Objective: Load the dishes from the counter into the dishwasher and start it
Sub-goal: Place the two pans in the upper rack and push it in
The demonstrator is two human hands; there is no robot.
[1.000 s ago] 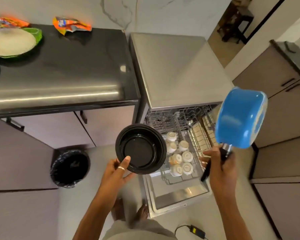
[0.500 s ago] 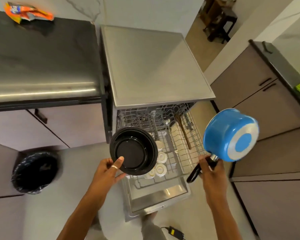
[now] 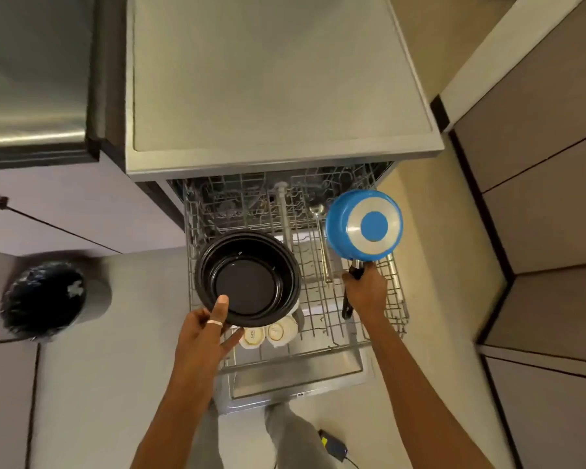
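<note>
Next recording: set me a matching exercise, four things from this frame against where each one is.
Things: 1 black bowl; 2 blue saucepan; 3 white cups; 4 bin.
Places: A on the floor; B gripped in the left hand; C in the dishwasher rack; D held by its handle in the right hand.
Pairs: 1-B; 2-D; 3-C; 4-A.

No text you can read here. Upturned cups (image 3: 253, 336) at the front-left corner of the rack (image 3: 322, 319): small gold marks, too blurred. Dishwasher door (image 3: 295, 374), front edge: tiny dark mark, illegible.
</note>
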